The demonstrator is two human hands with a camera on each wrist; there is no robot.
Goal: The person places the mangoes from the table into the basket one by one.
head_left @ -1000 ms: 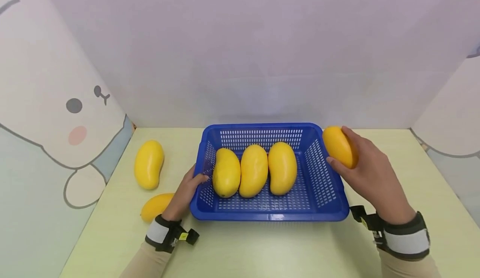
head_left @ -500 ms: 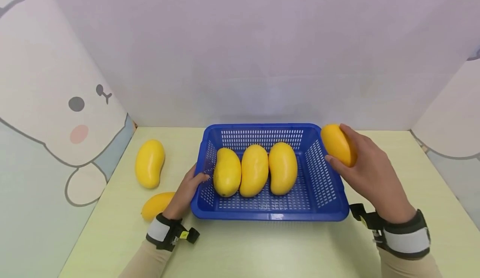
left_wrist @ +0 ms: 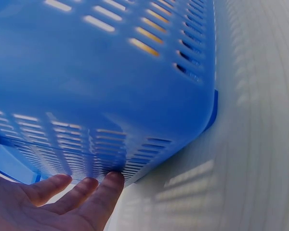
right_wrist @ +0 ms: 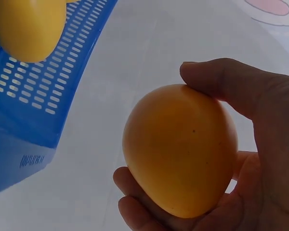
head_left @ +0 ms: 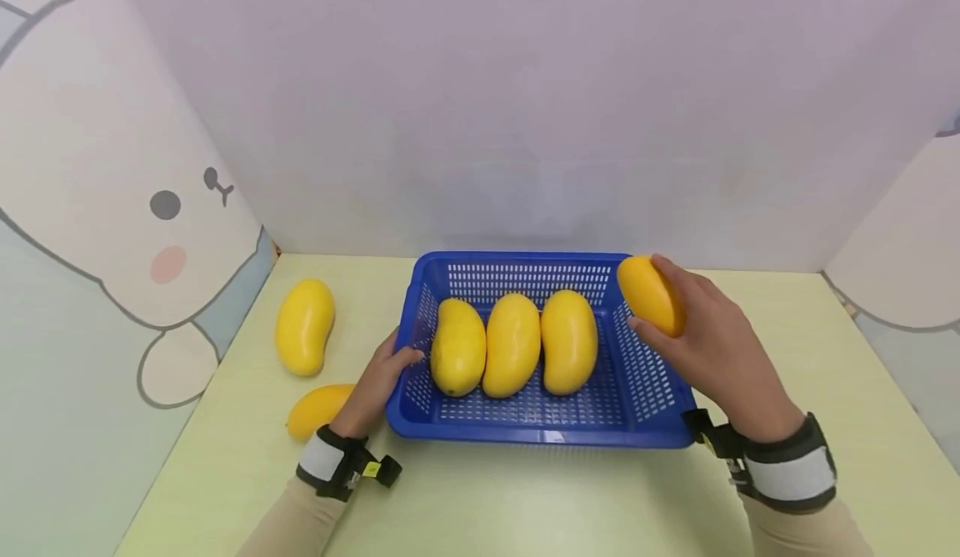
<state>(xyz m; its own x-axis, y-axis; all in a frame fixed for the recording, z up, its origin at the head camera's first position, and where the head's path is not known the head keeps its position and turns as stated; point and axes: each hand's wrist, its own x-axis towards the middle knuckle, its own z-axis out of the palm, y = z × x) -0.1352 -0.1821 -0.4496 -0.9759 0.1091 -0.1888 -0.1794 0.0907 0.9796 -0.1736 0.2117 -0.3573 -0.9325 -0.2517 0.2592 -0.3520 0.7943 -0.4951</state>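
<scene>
A blue plastic basket [head_left: 487,434] stands on the table with three yellow mangoes side by side in it: a left one [head_left: 459,348], a middle one [head_left: 513,346] and a right one [head_left: 569,343]. My left hand [head_left: 372,390] grips the basket's left side, thumb over the rim; in the left wrist view its fingers [left_wrist: 103,192] touch the perforated outer wall. Above the basket's right rim, my right hand [head_left: 727,348] holds an orange-yellow mango [head_left: 649,297] between thumb and fingers. The right wrist view shows this mango [right_wrist: 180,149] raised, apart from the basket.
Left of the basket lie two more mangoes: one [head_left: 304,328] farther back, another [head_left: 318,411] partly hidden behind my left hand. The pale table [head_left: 525,507] ends at a whitish back wall [head_left: 525,123]. Side panels carry cartoon drawings.
My right hand has moved left with its mango, from beside the basket's right edge to over the rim. My left hand keeps its grip on the basket. The view has shifted slightly.
</scene>
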